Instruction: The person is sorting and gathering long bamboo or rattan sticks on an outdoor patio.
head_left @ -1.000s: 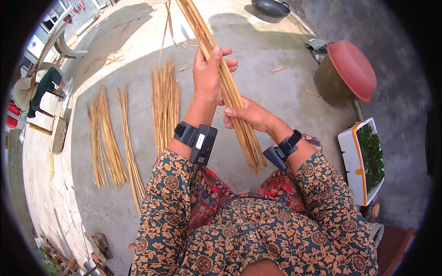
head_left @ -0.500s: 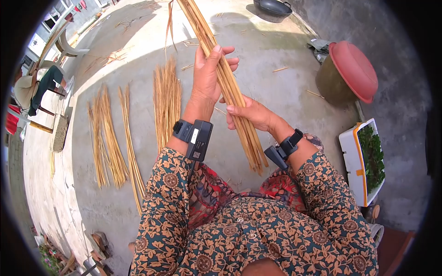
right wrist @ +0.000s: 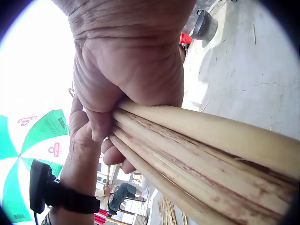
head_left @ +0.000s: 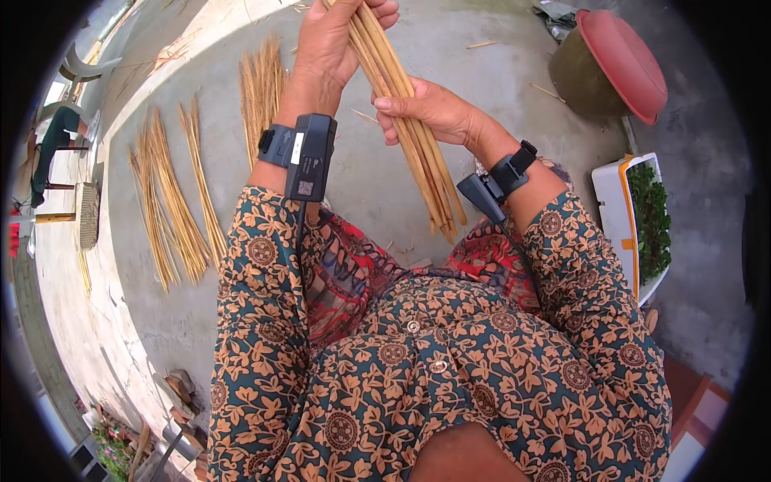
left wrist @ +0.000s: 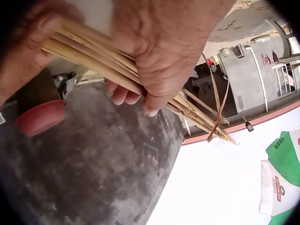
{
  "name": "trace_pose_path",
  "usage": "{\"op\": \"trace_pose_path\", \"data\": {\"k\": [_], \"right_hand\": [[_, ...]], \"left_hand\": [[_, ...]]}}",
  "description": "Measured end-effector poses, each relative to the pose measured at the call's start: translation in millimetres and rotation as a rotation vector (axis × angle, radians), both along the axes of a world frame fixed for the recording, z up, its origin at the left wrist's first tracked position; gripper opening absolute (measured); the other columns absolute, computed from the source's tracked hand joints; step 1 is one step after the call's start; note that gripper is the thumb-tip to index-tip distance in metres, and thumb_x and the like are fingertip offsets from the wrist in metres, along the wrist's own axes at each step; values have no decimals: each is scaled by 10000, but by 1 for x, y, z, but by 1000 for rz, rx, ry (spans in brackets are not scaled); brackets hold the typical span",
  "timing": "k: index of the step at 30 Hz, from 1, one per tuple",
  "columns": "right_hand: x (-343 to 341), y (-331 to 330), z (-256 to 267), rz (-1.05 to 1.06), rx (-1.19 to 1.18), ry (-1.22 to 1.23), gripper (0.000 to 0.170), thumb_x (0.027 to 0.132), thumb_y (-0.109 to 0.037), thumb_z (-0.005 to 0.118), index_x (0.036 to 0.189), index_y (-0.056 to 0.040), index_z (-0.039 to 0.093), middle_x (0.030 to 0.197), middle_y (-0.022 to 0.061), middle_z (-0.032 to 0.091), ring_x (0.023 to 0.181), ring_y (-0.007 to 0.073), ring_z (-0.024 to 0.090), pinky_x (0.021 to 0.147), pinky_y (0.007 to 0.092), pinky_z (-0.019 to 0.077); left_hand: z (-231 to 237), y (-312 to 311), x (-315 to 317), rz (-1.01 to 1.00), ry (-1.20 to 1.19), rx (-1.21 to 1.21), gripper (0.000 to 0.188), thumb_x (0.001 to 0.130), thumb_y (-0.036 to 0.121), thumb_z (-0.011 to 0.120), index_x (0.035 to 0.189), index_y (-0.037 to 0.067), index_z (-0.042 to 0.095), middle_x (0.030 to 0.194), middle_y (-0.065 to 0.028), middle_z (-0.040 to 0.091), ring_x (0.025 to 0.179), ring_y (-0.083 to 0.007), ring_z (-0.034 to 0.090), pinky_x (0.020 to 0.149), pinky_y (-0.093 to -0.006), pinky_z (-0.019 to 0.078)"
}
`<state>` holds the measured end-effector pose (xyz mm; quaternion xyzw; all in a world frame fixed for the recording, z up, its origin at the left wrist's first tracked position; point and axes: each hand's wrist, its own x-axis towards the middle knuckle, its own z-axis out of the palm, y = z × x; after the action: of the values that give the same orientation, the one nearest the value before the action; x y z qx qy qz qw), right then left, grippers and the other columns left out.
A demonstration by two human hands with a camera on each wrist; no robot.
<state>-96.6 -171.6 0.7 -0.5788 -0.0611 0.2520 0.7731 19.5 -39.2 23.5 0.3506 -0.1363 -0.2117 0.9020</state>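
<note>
Both hands hold one bundle of dry, straw-coloured stalks (head_left: 430, 181), slanting from upper left to lower right in the head view. My left hand (head_left: 328, 44) grips it higher up, thumb along the front. Lower down, my right hand (head_left: 438, 112) wraps the stalks, thumb across the front and fingertips showing at the left side. The bundle's cut ends hang above the lap. In the left wrist view, thin ends and a loose dry leaf (left wrist: 219, 119) stick out beyond the left hand. Brownish streaks mark the stalks (right wrist: 197, 159) in the right wrist view.
Several bundles of tasselled stalks (head_left: 173, 209) lie on the concrete floor at left. At right stand a large pot (head_left: 586, 72) under a red basin (head_left: 622, 64) and a white box (head_left: 614, 217) of green plants. A seated person (head_left: 56, 149) is at far left.
The head view has tilted downward, so hands, bundle and floor things all sit higher in the picture. Both hands keep their grip on the same stalks.
</note>
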Motion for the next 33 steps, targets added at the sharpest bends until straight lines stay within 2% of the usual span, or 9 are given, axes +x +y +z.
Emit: {"op": "trace_pose_path", "data": {"k": [3,8,12,15,17,18,24,27,33], "right_hand": [[2,-3,4,-36,11,-51,337,845,-340,637,1007,-79,497,764,35,572,697,150,597,669,306,513],[3,-3,14,-142,10,-65,359,873,-356,593,1039,-47,520,807,61,594,765,169,617,715,306,515],[3,-8,3,-109,-30,-45,542,907,-476,470,1130,17,506,893,116,613,834,193,628,794,320,515],[-2,-26,-5,-154,-197,42,646,919,-551,353,1171,26,499,945,139,618,872,209,625,830,330,492],[-9,-43,-12,-192,-179,75,620,931,-531,342,1169,21,495,930,140,625,879,203,623,826,322,491],[-12,-50,-12,-215,-168,94,607,937,-521,337,1168,19,493,922,140,628,883,200,622,823,319,490],[-22,-77,-20,-452,-164,136,648,915,-558,354,1168,20,502,1004,154,604,929,219,605,852,332,475],[-25,-78,-18,-485,-146,155,657,911,-563,363,1185,21,491,1059,162,579,981,222,585,867,338,470],[-26,-72,-10,-289,25,-26,624,880,-473,524,1241,31,452,1141,159,535,1056,217,539,875,342,467]], "left_hand": [[3,-11,-19,-123,15,89,244,881,211,588,986,-10,571,826,-107,624,775,-230,641,747,-354,547],[-3,-23,-15,-52,0,139,207,889,190,568,980,4,564,744,-63,582,659,-190,590,630,-321,529],[-19,4,38,70,34,69,204,894,196,559,959,2,561,734,-69,572,656,-192,576,619,-311,515],[-15,40,55,239,53,82,180,893,172,560,940,-1,545,743,-75,570,669,-204,581,648,-333,526],[-1,57,40,427,114,81,140,913,133,521,901,-7,519,748,-83,561,674,-214,581,647,-372,542],[5,62,35,482,169,84,124,916,108,503,841,10,497,695,-70,527,608,-193,525,604,-371,517],[-15,121,63,666,310,15,160,918,121,492,807,8,470,685,-70,505,613,-193,526,602,-369,531],[-14,141,55,659,361,-61,174,934,145,470,828,7,462,715,-71,498,656,-202,529,660,-349,530],[-29,157,28,481,180,-101,180,937,156,468,877,-14,467,794,-81,502,754,-213,532,736,-316,524]]}}
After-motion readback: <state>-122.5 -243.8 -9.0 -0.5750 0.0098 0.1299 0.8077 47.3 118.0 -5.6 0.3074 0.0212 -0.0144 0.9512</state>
